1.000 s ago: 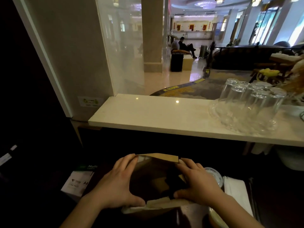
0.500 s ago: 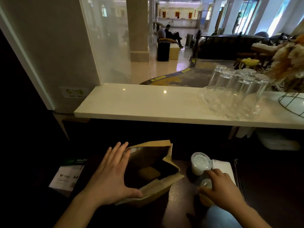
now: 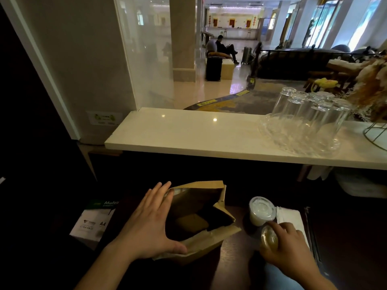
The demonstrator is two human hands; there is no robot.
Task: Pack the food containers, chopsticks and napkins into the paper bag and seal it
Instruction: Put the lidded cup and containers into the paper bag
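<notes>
The paper bag [image 3: 196, 218] stands open on the dark wooden desk [image 3: 232, 256], its brown creased mouth gaping upward and a tan, rounded-corner food container [image 3: 191, 223] lying inside at the bottom. The left hand [image 3: 146, 227] is spread flat and open against the bag's left side, thumb hooked under the near rim, much as it was half a second ago; a second ago both hands pressed the bag's mouth. The right hand [image 3: 287, 245], which has left the bag since then, is now right of the bag, fingers curled around a small round amber sauce cup [image 3: 269, 237] that it grips tilted. Just beyond that cup, also right of the bag, stands a clear plastic cup with a frosted domed lid [image 3: 261, 210], holding pale contents. A white folded napkin [image 3: 292, 218] lies flat to the right of both cups, partly under the right hand. Bare dark wood shows between the bag and the cups. Left of the bag, a white ream of A4 paper [image 3: 94, 220] sits near the desk's edge. Beyond the bag rises a smooth, pale stone counter [image 3: 188, 132], carrying upturned clear glasses [image 3: 310, 116] on a cut-glass tray at its right end.
</notes>
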